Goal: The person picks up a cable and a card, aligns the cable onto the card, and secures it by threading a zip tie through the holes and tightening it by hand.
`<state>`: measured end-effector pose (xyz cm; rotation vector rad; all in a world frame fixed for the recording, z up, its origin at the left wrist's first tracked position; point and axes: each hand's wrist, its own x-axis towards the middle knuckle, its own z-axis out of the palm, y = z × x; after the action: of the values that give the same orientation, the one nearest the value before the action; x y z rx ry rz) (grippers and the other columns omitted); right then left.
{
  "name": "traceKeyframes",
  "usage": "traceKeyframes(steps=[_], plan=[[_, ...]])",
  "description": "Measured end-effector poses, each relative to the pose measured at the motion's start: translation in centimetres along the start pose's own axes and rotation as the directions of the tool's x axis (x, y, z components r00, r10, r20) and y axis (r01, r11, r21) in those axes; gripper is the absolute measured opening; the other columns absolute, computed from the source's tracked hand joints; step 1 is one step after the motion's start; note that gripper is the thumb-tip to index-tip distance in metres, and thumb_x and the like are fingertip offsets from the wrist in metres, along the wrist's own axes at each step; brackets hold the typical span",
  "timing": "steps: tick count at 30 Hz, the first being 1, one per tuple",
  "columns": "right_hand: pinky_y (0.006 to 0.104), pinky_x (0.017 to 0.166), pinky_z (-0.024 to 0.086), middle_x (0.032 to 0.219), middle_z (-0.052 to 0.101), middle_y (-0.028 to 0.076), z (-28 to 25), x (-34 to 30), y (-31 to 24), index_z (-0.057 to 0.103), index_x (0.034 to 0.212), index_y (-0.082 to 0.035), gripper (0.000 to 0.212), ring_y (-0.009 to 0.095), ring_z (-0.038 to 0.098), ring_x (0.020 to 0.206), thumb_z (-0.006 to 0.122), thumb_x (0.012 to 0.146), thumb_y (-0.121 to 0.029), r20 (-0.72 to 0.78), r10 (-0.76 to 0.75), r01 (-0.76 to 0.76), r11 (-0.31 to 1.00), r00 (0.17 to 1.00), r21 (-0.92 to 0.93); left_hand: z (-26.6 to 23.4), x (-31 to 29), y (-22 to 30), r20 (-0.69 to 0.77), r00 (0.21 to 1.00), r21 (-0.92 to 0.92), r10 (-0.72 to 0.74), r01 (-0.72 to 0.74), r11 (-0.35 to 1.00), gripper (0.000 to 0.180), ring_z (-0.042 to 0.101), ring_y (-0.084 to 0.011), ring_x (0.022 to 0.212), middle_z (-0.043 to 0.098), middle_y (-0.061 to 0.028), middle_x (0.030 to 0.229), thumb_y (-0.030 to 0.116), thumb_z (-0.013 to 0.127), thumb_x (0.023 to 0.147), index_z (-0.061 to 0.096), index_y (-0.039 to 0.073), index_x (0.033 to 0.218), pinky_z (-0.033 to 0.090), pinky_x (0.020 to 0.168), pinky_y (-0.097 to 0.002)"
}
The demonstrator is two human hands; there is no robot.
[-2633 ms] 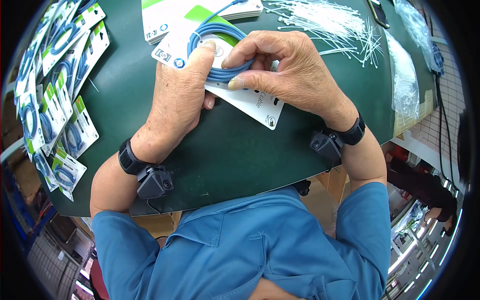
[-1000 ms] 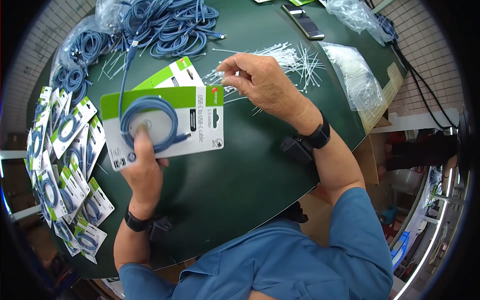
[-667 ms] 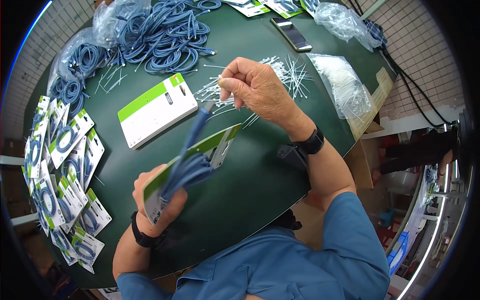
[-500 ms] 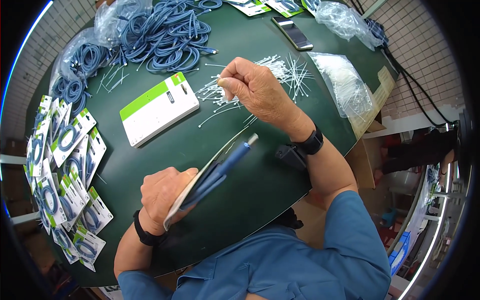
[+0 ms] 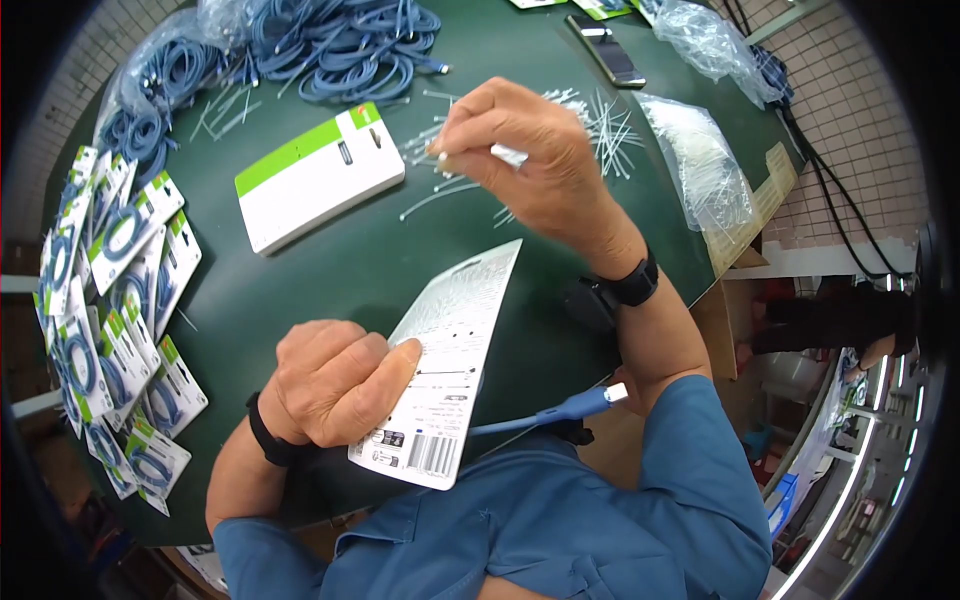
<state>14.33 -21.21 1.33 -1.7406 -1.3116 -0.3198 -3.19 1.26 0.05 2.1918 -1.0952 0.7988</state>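
Observation:
My left hand (image 5: 335,385) grips a white packaging card (image 5: 445,365), its printed back turned up and its thumb lying across it. Behind the card, a blue cable (image 5: 545,414) sticks out toward my lap, its plug end free. My right hand (image 5: 530,160) is raised over the pile of white cable ties (image 5: 610,135). Its thumb and index finger are pinched together; what lies between them is too small to make out. A stack of green and white cards (image 5: 320,185) lies on the table to the left of my right hand.
Carded blue cables (image 5: 120,240) overlap along the left edge. A heap of loose blue cables (image 5: 345,45) covers the far left. At the far right are a phone (image 5: 606,50), a clear bag of cable ties (image 5: 700,160) and a crumpled plastic bag (image 5: 700,40).
My left hand has turned the card from nearly edge-on to show its printed back, and the cable's plug has swung down toward my lap. My right hand stays pinched over the cable ties.

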Motion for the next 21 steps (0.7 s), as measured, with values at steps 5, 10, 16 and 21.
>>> traceKeyframes(steps=[5, 10, 16, 21], plan=[[0.027, 0.071, 0.057, 0.1, 0.072, 0.015, 0.1, 0.2, -3.2, 0.07, 0.099, 0.001, 0.011, 0.019, 0.072, 0.086, 0.072, 0.089, 0.007, -0.029, 0.232, -0.184, 0.833, 0.972, 0.522, 0.0, 0.1, 0.6, 0.016, 1.0, 0.046, -0.003, 0.002, 0.999, 0.042, 0.051, -0.0121, 0.055, 0.056, -0.0022, 0.069, 0.017, 0.077, 0.072, 0.069, 0.002, 0.11, 0.035, 0.046, -0.0256], [0.0284, 0.068, 0.061, 0.087, 0.074, 0.021, 1.0, 1.1, -2.9, 0.069, 0.1, 0.008, 0.015, 0.024, 0.075, 0.079, 0.077, 0.087, 0.007, -0.081, 0.012, 0.045, 0.748, 0.997, 0.662, -0.6, 0.1, 1.7, 0.05, 0.999, 0.078, -0.004, 0.0, 0.997, 0.044, 0.053, -0.0134, 0.057, 0.058, -0.0033, 0.072, 0.019, 0.078, 0.068, 0.068, 0.008, 0.109, 0.038, 0.048, -0.0267], [0.0335, 0.07, 0.062, 0.09, 0.074, 0.023, 1.7, 0.5, -2.8, 0.068, 0.098, 0.009, 0.017, 0.026, 0.075, 0.08, 0.078, 0.084, 0.011, -0.006, -0.119, 0.069, 0.537, 0.993, 0.841, -0.8, -0.4, 2.3, 0.135, 0.991, 0.074, -0.022, 0.012, 0.997, 0.05, 0.062, -0.0194, 0.061, 0.067, -0.0083, 0.081, 0.019, 0.081, 0.063, 0.065, 0.016, 0.11, 0.046, 0.052, -0.031], [0.0339, 0.07, 0.062, 0.09, 0.074, 0.023, 2.0, 0.2, -3.1, 0.068, 0.098, 0.009, 0.017, 0.026, 0.075, 0.08, 0.078, 0.084, 0.011, -0.003, -0.089, 0.049, 0.52, 0.996, 0.853, -0.8, -0.5, 2.7, 0.117, 0.992, 0.075, -0.035, 0.027, 0.997, 0.051, 0.062, -0.019, 0.061, 0.066, -0.0079, 0.081, 0.019, 0.082, 0.062, 0.065, 0.016, 0.109, 0.047, 0.053, -0.0312]])
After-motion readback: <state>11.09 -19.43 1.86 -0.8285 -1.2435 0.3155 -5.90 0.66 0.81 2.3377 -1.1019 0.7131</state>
